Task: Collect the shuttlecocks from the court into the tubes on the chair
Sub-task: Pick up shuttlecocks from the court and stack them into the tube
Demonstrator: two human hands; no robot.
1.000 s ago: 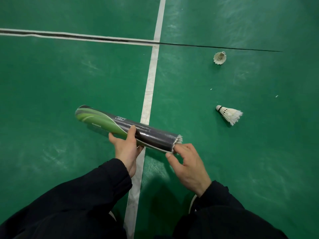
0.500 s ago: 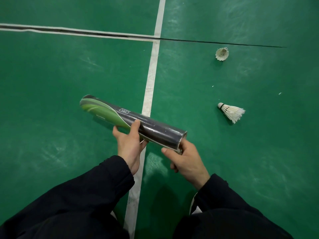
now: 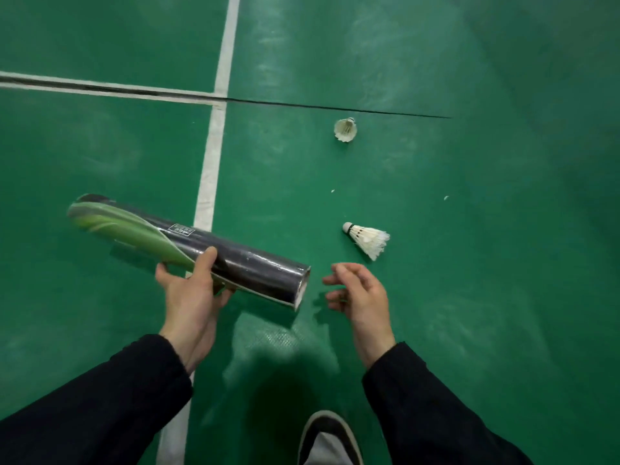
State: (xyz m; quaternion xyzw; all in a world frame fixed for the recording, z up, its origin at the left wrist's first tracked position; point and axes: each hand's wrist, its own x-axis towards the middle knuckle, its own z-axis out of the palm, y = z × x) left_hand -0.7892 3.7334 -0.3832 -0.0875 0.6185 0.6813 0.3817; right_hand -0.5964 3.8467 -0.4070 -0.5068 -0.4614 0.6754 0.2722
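Left hand (image 3: 191, 297) is up under the tube (image 3: 188, 245), palm cradling it from below, thumb pressed over the top, fingers wrapped round the middle of the barrel, a firm clasp. The tube lies almost level, tilted a little, green-swirled end out to the left, dark glossy end pointing right with its open mouth facing the right hand (image 3: 360, 297). That hand hangs just beside the mouth, not touching it, fingers loosely curled and parted, empty, holding nothing I can see. Both arms come in from the bottom in black sleeves (image 3: 100, 407). I cannot see into the tube from here. Two shuttlecocks remain on the floor: the near shuttlecock (image 3: 367, 239) lies on its side just beyond the right hand, cork tip toward the left, white feathers fanned to the right; the far shuttlecock (image 3: 345, 129) sits further up, skirt opening toward me, close to the dark seam (image 3: 335, 108) running across the mat. Plenty of bare green court floor (image 3: 486, 263) to the right and ahead of both. A white line (image 3: 214, 139) runs up the court under the tube and meets a cross line on the left. The floor is matte green, scuffed and faintly shiny in patches. A shoe (image 3: 330, 437), black with a white edge, pokes in at the bottom.
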